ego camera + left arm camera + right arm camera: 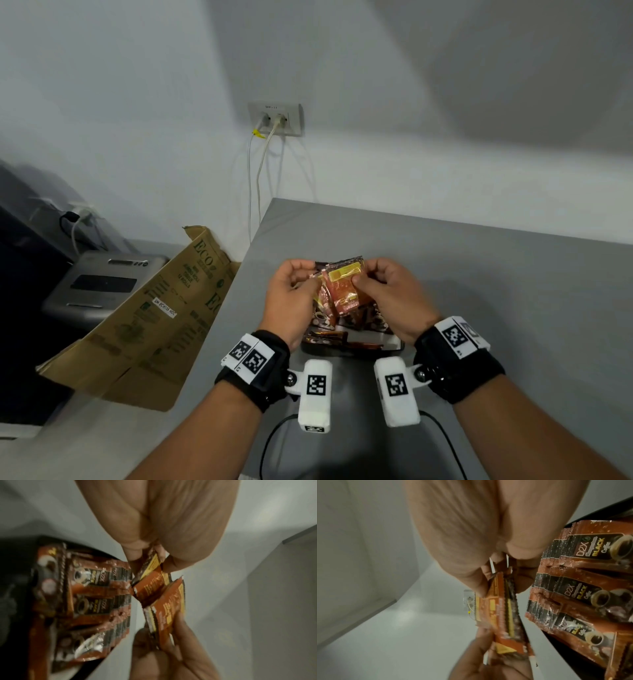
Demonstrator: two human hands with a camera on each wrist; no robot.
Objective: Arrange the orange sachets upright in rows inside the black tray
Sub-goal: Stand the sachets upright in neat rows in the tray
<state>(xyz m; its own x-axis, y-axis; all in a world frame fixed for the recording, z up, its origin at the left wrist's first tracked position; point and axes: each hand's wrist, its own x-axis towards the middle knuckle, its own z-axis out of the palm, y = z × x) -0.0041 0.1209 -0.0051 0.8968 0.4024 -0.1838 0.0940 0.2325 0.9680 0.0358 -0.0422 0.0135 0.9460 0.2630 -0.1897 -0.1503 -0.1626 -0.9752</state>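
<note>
Head view: left hand (pixel 291 294) and right hand (pixel 390 294) both pinch coffee sachets (pixel 342 287) upright, black tray (pixel 394 346) right underneath.

Grey worktop (pixel 479 274) met white wall (pixel 137 85); wall socket (pixel 276 119) ahead, cardboard box (pixel 144 325) at my left.

A small bunch of orange sachets (pixel 344 289), yellow-panelled and loosely fanned, sits pinched between my two grips above the black tray (pixel 394 346). In that tray, more orange-and-black coffee sachets (pixel 583 588) stand packed in overlapping rows.
</note>
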